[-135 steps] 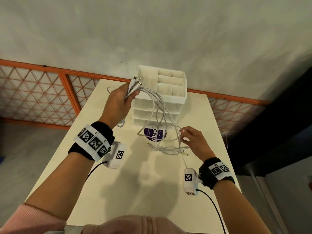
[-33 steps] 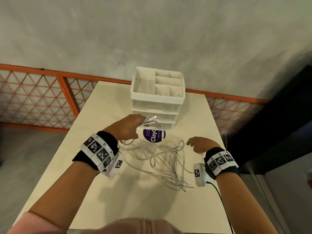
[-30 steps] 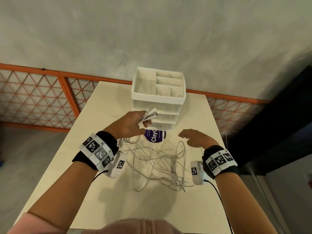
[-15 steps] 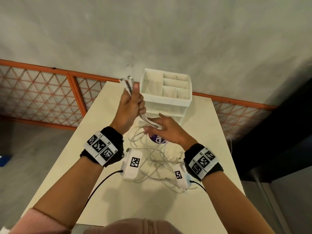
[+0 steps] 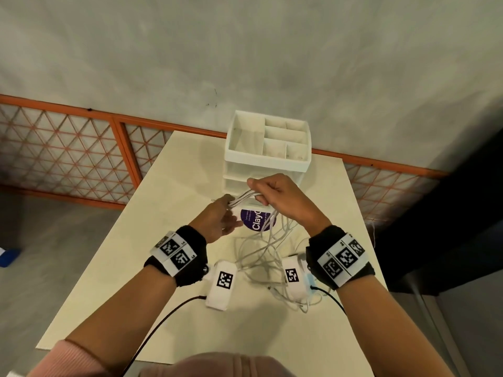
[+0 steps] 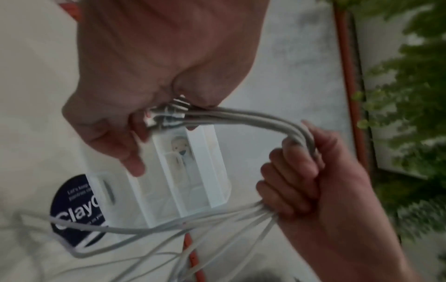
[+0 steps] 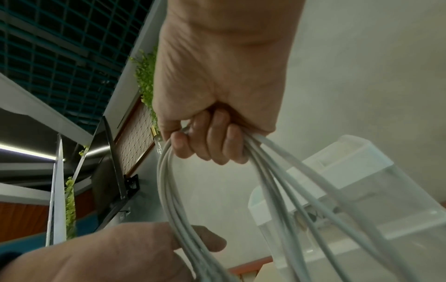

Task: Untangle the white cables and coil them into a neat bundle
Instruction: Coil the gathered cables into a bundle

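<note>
Several white cables (image 5: 268, 242) run as one bundle between my two hands above the table. My left hand (image 5: 217, 217) pinches their plug ends (image 6: 166, 114) between thumb and fingers. My right hand (image 5: 275, 193), raised just right of it, is closed in a fist round the same strands (image 6: 299, 133) a short span along. From the fist the cables (image 7: 277, 190) hang down and spread in loose loops on the table, partly hidden by both wrist cameras.
A white drawer organiser (image 5: 268, 148) with open top compartments stands at the table's (image 5: 136, 240) far end, close behind my hands. A round purple sticker (image 5: 257, 219) lies under the cables. An orange lattice fence (image 5: 68, 159) runs behind the table.
My left hand has come down from its raised position with the plug ends. My right hand has closed round the bundle beside it and lifted the strands off the table.
</note>
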Demonstrator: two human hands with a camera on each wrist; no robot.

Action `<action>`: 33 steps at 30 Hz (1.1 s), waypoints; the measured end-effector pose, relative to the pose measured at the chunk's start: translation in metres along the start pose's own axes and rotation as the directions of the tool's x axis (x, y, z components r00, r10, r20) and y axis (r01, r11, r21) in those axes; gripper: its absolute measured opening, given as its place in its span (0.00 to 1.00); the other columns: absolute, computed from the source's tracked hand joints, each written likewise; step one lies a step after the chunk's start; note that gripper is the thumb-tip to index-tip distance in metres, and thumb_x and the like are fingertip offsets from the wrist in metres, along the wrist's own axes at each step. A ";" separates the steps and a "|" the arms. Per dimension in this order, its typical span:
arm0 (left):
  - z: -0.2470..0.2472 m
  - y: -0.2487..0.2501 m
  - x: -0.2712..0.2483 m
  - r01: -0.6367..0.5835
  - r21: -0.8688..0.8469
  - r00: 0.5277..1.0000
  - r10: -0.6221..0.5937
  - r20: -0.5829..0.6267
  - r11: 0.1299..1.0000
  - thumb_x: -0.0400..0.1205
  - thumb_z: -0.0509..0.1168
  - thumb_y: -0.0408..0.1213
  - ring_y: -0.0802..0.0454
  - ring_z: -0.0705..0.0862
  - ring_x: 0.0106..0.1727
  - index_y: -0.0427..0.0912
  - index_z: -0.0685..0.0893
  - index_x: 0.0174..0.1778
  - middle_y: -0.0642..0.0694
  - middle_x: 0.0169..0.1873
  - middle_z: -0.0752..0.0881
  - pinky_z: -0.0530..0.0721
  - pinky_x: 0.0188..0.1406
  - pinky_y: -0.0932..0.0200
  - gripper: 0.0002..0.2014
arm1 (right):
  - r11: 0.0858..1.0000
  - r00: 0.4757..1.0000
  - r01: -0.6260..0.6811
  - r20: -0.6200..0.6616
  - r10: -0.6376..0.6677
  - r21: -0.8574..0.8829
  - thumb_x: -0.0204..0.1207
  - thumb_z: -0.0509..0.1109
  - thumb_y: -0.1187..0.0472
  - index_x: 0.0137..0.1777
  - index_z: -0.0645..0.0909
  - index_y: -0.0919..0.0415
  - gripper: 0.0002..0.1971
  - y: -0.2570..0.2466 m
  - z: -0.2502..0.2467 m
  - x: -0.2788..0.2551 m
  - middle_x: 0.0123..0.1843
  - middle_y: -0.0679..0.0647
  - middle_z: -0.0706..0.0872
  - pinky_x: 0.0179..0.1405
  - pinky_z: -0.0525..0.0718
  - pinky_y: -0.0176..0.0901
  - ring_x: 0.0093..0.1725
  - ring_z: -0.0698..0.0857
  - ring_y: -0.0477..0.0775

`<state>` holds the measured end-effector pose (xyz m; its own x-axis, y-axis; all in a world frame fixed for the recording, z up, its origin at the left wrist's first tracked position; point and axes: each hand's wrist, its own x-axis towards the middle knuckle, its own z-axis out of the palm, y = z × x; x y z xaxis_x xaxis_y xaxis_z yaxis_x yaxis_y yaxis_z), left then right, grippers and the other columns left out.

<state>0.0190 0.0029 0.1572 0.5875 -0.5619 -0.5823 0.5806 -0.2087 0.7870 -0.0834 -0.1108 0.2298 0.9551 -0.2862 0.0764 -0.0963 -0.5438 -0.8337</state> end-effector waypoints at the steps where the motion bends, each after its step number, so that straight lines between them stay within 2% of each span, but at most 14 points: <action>1: 0.001 -0.004 0.002 -0.028 0.066 1.000 0.028 -0.002 0.997 0.81 0.61 0.48 0.48 0.81 0.39 0.37 0.80 0.48 0.44 0.40 0.77 0.71 0.36 0.60 0.15 | 1.000 1.000 -0.007 0.000 0.007 -0.013 0.83 0.61 0.55 0.24 0.66 0.68 0.27 -0.001 -0.001 0.001 0.20 0.49 0.65 0.24 0.64 0.28 0.17 0.60 0.43; 3: 0.000 -0.009 0.006 -0.088 0.254 0.993 0.103 -0.048 0.963 0.76 0.67 0.53 0.44 0.78 0.56 0.34 0.71 0.70 0.41 0.62 0.76 0.76 0.51 0.54 0.33 | 0.999 1.000 -0.027 -0.006 0.027 -0.025 0.83 0.60 0.54 0.22 0.65 0.60 0.26 0.001 -0.003 0.004 0.19 0.46 0.67 0.25 0.65 0.29 0.18 0.62 0.42; 5: 0.005 -0.008 0.003 -0.276 0.329 0.958 0.288 0.015 0.903 0.83 0.61 0.51 0.46 0.77 0.65 0.32 0.74 0.68 0.41 0.66 0.78 0.74 0.64 0.51 0.26 | 0.998 0.999 -0.034 -0.001 0.034 -0.048 0.84 0.59 0.53 0.20 0.66 0.58 0.27 0.001 -0.006 0.007 0.17 0.45 0.68 0.24 0.66 0.28 0.18 0.63 0.42; 6: 0.008 -0.005 -0.003 -0.364 0.314 0.931 0.355 0.090 0.877 0.86 0.54 0.50 0.48 0.81 0.59 0.32 0.81 0.58 0.42 0.59 0.85 0.76 0.61 0.55 0.23 | 0.997 0.999 -0.038 0.003 0.038 -0.061 0.84 0.59 0.53 0.20 0.67 0.58 0.27 0.002 -0.006 0.008 0.17 0.45 0.68 0.24 0.66 0.27 0.17 0.64 0.42; 8: 0.016 0.001 -0.015 -0.449 0.304 0.893 0.410 0.188 0.840 0.88 0.43 0.54 0.50 0.86 0.41 0.29 0.84 0.38 0.45 0.41 0.91 0.82 0.43 0.61 0.34 | 0.997 0.999 -0.047 0.000 0.047 -0.067 0.84 0.58 0.53 0.20 0.67 0.57 0.27 0.002 -0.006 0.009 0.15 0.45 0.69 0.26 0.67 0.28 0.17 0.66 0.42; 9: 0.020 0.004 -0.021 -0.475 0.283 0.877 0.421 0.233 0.833 0.87 0.40 0.56 0.48 0.84 0.32 0.30 0.79 0.31 0.46 0.32 0.90 0.81 0.36 0.59 0.37 | 0.997 0.999 -0.050 -0.017 0.049 -0.061 0.84 0.59 0.54 0.21 0.67 0.56 0.26 0.001 -0.007 0.011 0.15 0.44 0.69 0.29 0.67 0.31 0.17 0.67 0.41; 11: 0.022 0.003 -0.025 -0.517 0.239 0.844 0.443 0.302 0.822 0.85 0.39 0.60 0.51 0.74 0.22 0.38 0.69 0.23 0.48 0.18 0.76 0.78 0.36 0.54 0.34 | 0.997 0.996 -0.062 -0.071 0.058 -0.047 0.83 0.59 0.53 0.21 0.65 0.55 0.26 0.004 -0.012 0.014 0.15 0.44 0.69 0.31 0.66 0.36 0.18 0.67 0.41; 13: 0.022 0.002 -0.030 -0.541 0.227 0.821 0.449 0.353 0.810 0.84 0.43 0.62 0.53 0.63 0.21 0.44 0.62 0.25 0.51 0.19 0.63 0.72 0.34 0.51 0.29 | 0.996 0.992 -0.080 -0.106 0.076 -0.036 0.83 0.61 0.52 0.22 0.67 0.55 0.25 0.008 -0.020 0.016 0.17 0.43 0.71 0.28 0.66 0.34 0.17 0.67 0.40; 17: 0.022 0.014 -0.036 -0.613 0.188 0.776 0.540 0.327 0.767 0.85 0.51 0.56 0.55 0.55 0.23 0.50 0.60 0.25 0.53 0.23 0.58 0.57 0.22 0.62 0.24 | 0.970 0.977 -0.186 -0.073 0.200 0.158 0.82 0.59 0.42 0.33 0.76 0.59 0.23 0.028 -0.027 0.012 0.20 0.47 0.70 0.20 0.67 0.31 0.20 0.68 0.44; 20: 0.016 0.034 -0.035 -0.668 0.142 0.735 0.618 0.277 0.730 0.87 0.49 0.52 0.57 0.54 0.22 0.50 0.59 0.23 0.55 0.20 0.59 0.57 0.18 0.65 0.24 | 0.964 0.972 -0.233 -0.003 0.236 0.125 0.84 0.47 0.39 0.27 0.73 0.61 0.32 0.054 -0.014 0.002 0.21 0.56 0.72 0.36 0.81 0.39 0.25 0.78 0.51; 21: 0.013 0.039 -0.034 -0.671 0.127 0.735 0.631 0.250 0.731 0.87 0.49 0.51 0.57 0.54 0.22 0.50 0.59 0.23 0.56 0.20 0.59 0.56 0.18 0.65 0.24 | 0.959 0.971 -0.240 0.016 0.240 0.148 0.85 0.45 0.41 0.26 0.70 0.60 0.32 0.061 -0.007 -0.002 0.22 0.56 0.69 0.39 0.80 0.41 0.24 0.77 0.50; 26: 0.013 0.028 -0.024 -0.648 0.141 0.756 0.607 0.245 0.749 0.86 0.46 0.53 0.57 0.54 0.24 0.48 0.59 0.29 0.54 0.23 0.57 0.56 0.21 0.62 0.21 | 0.901 0.944 -0.291 -0.055 0.325 0.323 0.87 0.47 0.50 0.24 0.60 0.57 0.27 0.058 0.016 -0.001 0.21 0.48 0.61 0.25 0.62 0.39 0.20 0.60 0.46; 30: 0.026 0.011 -0.020 -0.656 0.135 0.746 0.611 0.266 0.743 0.78 0.50 0.60 0.59 0.59 0.24 0.43 0.65 0.38 0.52 0.26 0.60 0.63 0.25 0.62 0.21 | 0.897 0.935 -0.285 -0.109 0.339 0.339 0.86 0.48 0.52 0.24 0.60 0.56 0.26 0.042 0.019 0.008 0.21 0.49 0.60 0.23 0.57 0.41 0.21 0.57 0.48; 33: 0.033 0.006 -0.015 -0.675 0.167 0.737 0.644 0.205 0.719 0.81 0.53 0.56 0.60 0.64 0.23 0.40 0.72 0.45 0.56 0.22 0.66 0.68 0.25 0.63 0.20 | 0.893 0.933 -0.284 -0.115 0.341 0.348 0.84 0.50 0.54 0.24 0.60 0.56 0.24 0.036 0.021 0.009 0.21 0.48 0.60 0.23 0.57 0.41 0.21 0.57 0.48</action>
<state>-0.0050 -0.0162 0.1774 0.6912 -0.7127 0.1197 -0.0731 0.0958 0.9927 -0.0723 -0.1166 0.1893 0.8260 -0.5432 -0.1506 -0.2597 -0.1296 -0.9569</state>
